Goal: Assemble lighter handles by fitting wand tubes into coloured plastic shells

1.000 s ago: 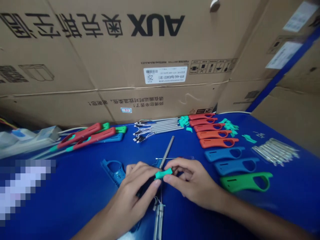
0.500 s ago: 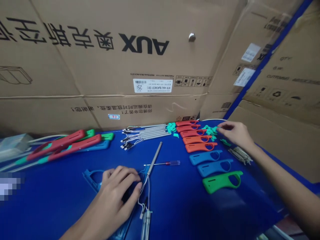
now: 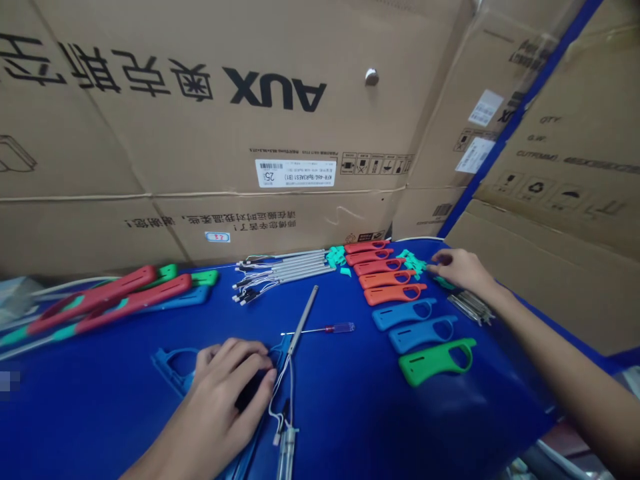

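A person's left hand (image 3: 223, 393) curls over a blue moulded plastic handle shell (image 3: 167, 363) on a blue workbench (image 3: 125, 427), its fingers pressed together and bent down over the shell's middle, though anything pinched beneath them is hidden. Just beyond the fingertips, a slim metal rod (image 3: 303, 320) angles up from the shell, while thin wires (image 3: 290, 393) trail toward the person from below the grip. The shell looks light and stiff but thin-walled, and its smooth plastic may slip, so its solid body seems a safer hold than the open ring left of the hand. The wires look soft and easily snagged. Far to the right of the grip, the right hand (image 3: 463, 270) hangs with its fingers loosely parted, close to a small heap of green plastic clips (image 3: 413, 263), though contact cannot be confirmed. Those light scraps would likely need a fingertip pinch. A screwdriver (image 3: 330, 328) lies just beyond the left hand, and rows of orange and blue handle shells (image 3: 395, 293) stand between the hands.
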Demonstrator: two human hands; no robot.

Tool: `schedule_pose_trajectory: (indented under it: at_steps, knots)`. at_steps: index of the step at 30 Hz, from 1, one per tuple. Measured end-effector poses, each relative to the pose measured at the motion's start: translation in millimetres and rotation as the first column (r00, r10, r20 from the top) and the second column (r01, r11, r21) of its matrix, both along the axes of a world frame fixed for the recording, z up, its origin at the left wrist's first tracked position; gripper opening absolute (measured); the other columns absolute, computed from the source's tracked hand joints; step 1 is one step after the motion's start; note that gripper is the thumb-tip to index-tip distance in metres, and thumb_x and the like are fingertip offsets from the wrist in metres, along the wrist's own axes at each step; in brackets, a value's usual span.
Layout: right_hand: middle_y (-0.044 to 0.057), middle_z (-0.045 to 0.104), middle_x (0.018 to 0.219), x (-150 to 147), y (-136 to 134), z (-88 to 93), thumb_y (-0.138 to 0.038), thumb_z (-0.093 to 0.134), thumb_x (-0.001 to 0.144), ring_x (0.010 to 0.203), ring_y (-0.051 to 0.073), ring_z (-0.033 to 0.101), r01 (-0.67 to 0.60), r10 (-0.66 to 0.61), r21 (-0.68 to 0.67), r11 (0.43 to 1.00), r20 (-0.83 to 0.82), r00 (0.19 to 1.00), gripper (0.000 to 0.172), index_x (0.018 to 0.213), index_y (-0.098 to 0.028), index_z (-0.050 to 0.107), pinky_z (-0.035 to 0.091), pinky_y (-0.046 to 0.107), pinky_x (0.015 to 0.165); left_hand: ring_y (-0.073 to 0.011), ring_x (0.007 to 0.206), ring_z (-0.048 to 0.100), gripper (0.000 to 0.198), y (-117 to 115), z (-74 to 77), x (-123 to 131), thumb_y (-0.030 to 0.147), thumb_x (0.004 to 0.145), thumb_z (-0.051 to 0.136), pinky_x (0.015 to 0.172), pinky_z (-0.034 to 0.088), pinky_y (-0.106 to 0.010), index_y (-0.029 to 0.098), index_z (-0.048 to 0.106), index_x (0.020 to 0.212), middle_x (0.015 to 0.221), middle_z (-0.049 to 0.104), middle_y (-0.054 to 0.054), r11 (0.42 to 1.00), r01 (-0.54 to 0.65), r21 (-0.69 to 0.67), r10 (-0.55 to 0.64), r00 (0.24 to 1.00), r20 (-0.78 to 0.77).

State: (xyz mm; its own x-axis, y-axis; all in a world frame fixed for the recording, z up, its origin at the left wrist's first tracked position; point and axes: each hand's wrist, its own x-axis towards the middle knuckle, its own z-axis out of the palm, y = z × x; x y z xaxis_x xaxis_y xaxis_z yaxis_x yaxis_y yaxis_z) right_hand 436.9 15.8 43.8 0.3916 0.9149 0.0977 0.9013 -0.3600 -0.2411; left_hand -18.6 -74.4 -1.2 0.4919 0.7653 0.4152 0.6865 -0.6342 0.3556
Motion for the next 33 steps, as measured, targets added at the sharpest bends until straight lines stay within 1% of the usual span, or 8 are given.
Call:
schedule_pose_trajectory:
  at_steps: [4, 6, 8, 10, 14, 18, 24, 33]
  knots:
    - [0.002, 0.071, 0.075, 8.4, -1.7, 8.7, -0.021, 0.077, 0.067, 0.064, 0.019, 0.067, -0.037, 0.030, -0.157, 0.987, -0.050, 0.998, 0.025, 0.092, -0.019, 0.073, 0.051, 0.027, 0.060, -0.0238, 0.094, 0.057, 0.013, -0.7, 0.8, 0.4, 0.032, 0.091, 0.052, 0.086, 0.033, -0.043, 0.025, 0.063, 0.090, 0.097, 0.066, -0.003, 1.000, -0.008, 0.006, 0.008, 1.000, 0.016]
    - [0.000, 0.069, 0.075, 9.6, 0.6, 7.5, -0.020, 0.076, 0.073, 0.059, 0.015, 0.065, -0.062, 0.043, -0.231, 0.971, -0.085, 0.995, 0.025, 0.097, -0.017, 0.070, 0.052, 0.026, 0.058, -0.0235, 0.094, 0.058, 0.012, 0.5, 0.5, -1.2, 0.031, 0.090, 0.053, 0.086, 0.034, -0.043, 0.025, 0.064, 0.091, 0.098, 0.066, -0.003, 1.000, 0.008, 0.012, -0.008, 1.000, -0.004]
    - [0.001, 0.068, 0.083, 9.7, 5.6, 4.9, -0.024, 0.067, 0.086, 0.063, 0.013, 0.064, -0.071, 0.046, -0.265, 0.962, -0.098, 0.994, 0.020, 0.103, -0.015, 0.065, 0.054, 0.027, 0.061, -0.0232, 0.093, 0.058, 0.011, 2.0, 0.4, -3.0, 0.030, 0.090, 0.054, 0.084, 0.035, -0.041, 0.025, 0.064, 0.092, 0.099, 0.066, -0.002, 1.000, 0.021, 0.012, -0.020, 0.999, -0.034]
    - [0.003, 0.067, 0.093, 9.3, 12.1, 3.0, -0.029, 0.059, 0.094, 0.072, 0.013, 0.065, -0.068, 0.047, -0.257, 0.964, -0.090, 0.995, 0.021, 0.107, -0.014, 0.062, 0.056, 0.029, 0.065, -0.0230, 0.093, 0.059, 0.011, 3.0, 0.7, -3.9, 0.029, 0.090, 0.055, 0.083, 0.037, -0.041, 0.025, 0.065, 0.092, 0.100, 0.066, -0.002, 1.000, 0.025, 0.007, -0.024, 0.998, -0.057]
    - [0.006, 0.065, 0.105, 4.4, 24.3, 0.0, -0.035, 0.056, 0.095, 0.085, 0.017, 0.065, -0.078, 0.074, -0.151, 0.985, -0.027, 0.997, 0.026, 0.111, -0.016, 0.061, 0.056, 0.035, 0.075, -0.0232, 0.094, 0.058, 0.013, 2.0, 2.4, -2.2, 0.030, 0.091, 0.053, 0.083, 0.038, -0.040, 0.024, 0.065, 0.091, 0.100, 0.066, -0.003, 1.000, 0.012, -0.004, -0.012, 0.999, -0.051]
    - [0.008, 0.061, 0.118, -6.2, 34.5, -10.9, -0.036, 0.055, 0.095, 0.098, 0.021, 0.062, -0.171, 0.174, -0.058, 0.984, 0.044, 0.984, 0.029, 0.118, -0.018, 0.059, 0.053, 0.041, 0.084, -0.0238, 0.093, 0.058, 0.016, -0.1, 3.1, 0.2, 0.033, 0.092, 0.051, 0.084, 0.038, -0.042, 0.024, 0.065, 0.089, 0.099, 0.066, -0.004, 1.000, -0.001, -0.016, 0.001, 1.000, -0.015]
    - [0.008, 0.060, 0.120, -6.9, 49.5, -25.2, -0.033, 0.056, 0.094, 0.100, 0.021, 0.062, -0.232, 0.239, -0.065, 0.971, 0.136, 0.961, 0.028, 0.118, -0.018, 0.059, 0.053, 0.041, 0.085, -0.0233, 0.093, 0.059, 0.014, 1.9, 0.3, -3.4, 0.030, 0.091, 0.053, 0.084, 0.037, -0.041, 0.025, 0.066, 0.090, 0.101, 0.066, -0.003, 1.000, 0.011, -0.009, -0.012, 0.998, -0.054]
    - [0.009, 0.060, 0.118, 9.9, 49.9, -15.2, -0.038, 0.054, 0.095, 0.100, 0.022, 0.061, -0.245, 0.254, -0.071, 0.967, 0.327, 0.910, 0.033, 0.120, -0.017, 0.058, 0.051, 0.043, 0.086, -0.0239, 0.095, 0.058, 0.015, 2.7, 0.0, -3.5, 0.030, 0.092, 0.051, 0.084, 0.037, -0.042, 0.025, 0.065, 0.090, 0.102, 0.065, -0.004, 1.000, 0.021, -0.016, -0.022, 0.998, -0.066]
